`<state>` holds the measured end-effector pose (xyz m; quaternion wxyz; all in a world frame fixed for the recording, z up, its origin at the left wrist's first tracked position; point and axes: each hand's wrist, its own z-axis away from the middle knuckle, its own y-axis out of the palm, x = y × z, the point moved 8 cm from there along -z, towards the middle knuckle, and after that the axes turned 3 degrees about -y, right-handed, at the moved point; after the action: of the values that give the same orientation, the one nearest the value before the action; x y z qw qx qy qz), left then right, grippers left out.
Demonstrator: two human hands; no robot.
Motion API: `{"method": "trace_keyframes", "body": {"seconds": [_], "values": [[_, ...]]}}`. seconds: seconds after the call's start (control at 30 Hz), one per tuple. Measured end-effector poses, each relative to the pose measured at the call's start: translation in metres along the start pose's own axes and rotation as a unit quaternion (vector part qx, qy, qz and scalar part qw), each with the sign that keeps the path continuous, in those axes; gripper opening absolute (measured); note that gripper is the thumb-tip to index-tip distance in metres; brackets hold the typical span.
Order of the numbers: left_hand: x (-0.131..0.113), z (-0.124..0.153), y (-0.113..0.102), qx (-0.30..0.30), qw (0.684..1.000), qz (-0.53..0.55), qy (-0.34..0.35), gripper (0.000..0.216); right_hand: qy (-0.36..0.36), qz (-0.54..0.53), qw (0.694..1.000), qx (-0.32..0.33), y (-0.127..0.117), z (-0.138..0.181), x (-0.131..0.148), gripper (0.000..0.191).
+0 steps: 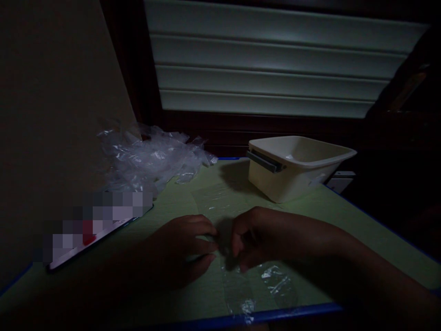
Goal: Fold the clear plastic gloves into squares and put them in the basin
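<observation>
Clear plastic film (239, 289), apparently a thin bag, lies on the green tabletop beneath and in front of my hands and reaches the near blue edge. My left hand (188, 246) is over its left side, fingers bent but apart, thumb lowered. Facing it, my right hand (257, 236) has its fingers curled in toward the thumb, close above the film. Whatever is between those fingertips is too dark to make out. A second glossy patch of film (277, 280) shows below my right wrist.
A heap of crumpled clear plastic bags (151, 156) fills the back left. In front of it lies a flat device with a lit, pixelated screen (113, 223). A cream plastic bin (268, 184) with a grey handle stands back right. Behind is a slatted panel (268, 69).
</observation>
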<state>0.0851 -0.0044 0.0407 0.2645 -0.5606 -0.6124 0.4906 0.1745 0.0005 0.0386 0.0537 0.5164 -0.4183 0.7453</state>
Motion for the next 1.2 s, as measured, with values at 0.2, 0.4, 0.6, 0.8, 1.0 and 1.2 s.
{"method": "trace_keyframes", "body": {"seconds": [0.2, 0.4, 0.6, 0.8, 1.0, 1.2], "values": [[-0.001, 0.000, -0.004, -0.029, 1.000, 0.003, 0.009, 0.013, -0.009, 0.063, 0.997, 0.035, 0.005, -0.004, -0.005, 0.006], [0.000, -0.002, -0.001, 0.003, 1.000, 0.005, -0.017, 0.019, -0.041, 0.095, 0.993, 0.053, 0.009, -0.004, -0.001, 0.006], [0.005, -0.003, 0.003, 0.028, 0.999, 0.007, -0.033, 0.018, -0.026, 0.036, 0.999, 0.021, 0.002, -0.001, 0.005, 0.005], [0.009, -0.004, 0.004, 0.006, 1.000, -0.004, -0.020, 0.010, -0.026, 0.012, 0.999, 0.020, 0.005, -0.003, 0.005, 0.004], [0.005, -0.004, 0.004, -0.004, 0.999, -0.051, 0.012, 0.019, -0.038, 0.012, 0.999, 0.030, 0.008, -0.004, 0.007, 0.003], [0.007, -0.003, 0.009, 0.022, 0.999, -0.038, 0.010, 0.016, -0.047, 0.165, 0.985, -0.028, 0.002, -0.003, 0.013, 0.034]]}}
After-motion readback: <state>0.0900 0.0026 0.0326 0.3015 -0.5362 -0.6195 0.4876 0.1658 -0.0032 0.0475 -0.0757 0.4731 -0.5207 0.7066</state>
